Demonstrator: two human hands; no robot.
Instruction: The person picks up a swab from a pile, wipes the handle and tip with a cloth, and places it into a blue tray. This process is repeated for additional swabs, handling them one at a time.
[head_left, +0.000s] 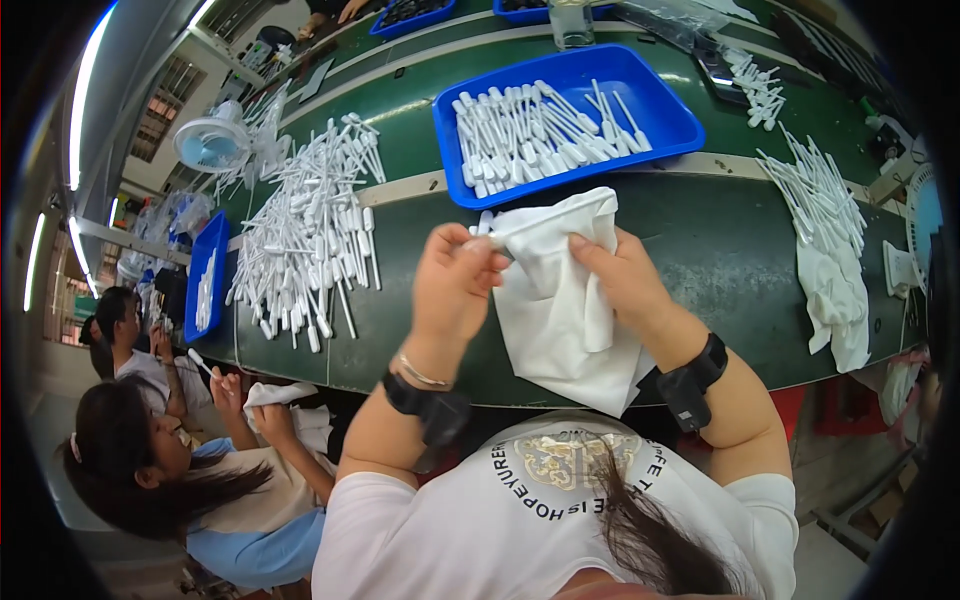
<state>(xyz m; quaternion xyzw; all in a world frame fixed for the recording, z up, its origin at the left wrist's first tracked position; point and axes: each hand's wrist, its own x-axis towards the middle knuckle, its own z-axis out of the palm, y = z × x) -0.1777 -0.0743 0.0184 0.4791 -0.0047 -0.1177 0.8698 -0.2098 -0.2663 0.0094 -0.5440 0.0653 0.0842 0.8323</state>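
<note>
My left hand (452, 280) is closed, thumb and fingertips pinching a thin white plastic stick (485, 222) whose thicker end shows just above the fingers. The rest of the stick runs into the upper fold of a white cloth (560, 320), so most of it is hidden. With thumb on top, my right hand (628, 280) grips that cloth at its right side. The cloth hangs down over the table's near edge. Just beyond my hands sits a blue tray (660, 140) holding many similar white sticks with thick ends.
A large loose pile of white sticks (315, 220) lies to the left on the green table (700, 260). More sticks (815, 190) and a crumpled white cloth (835, 305) lie at right. Another blue tray (205, 280) stands far left. Beside me a co-worker (200, 460) holds a stick and cloth.
</note>
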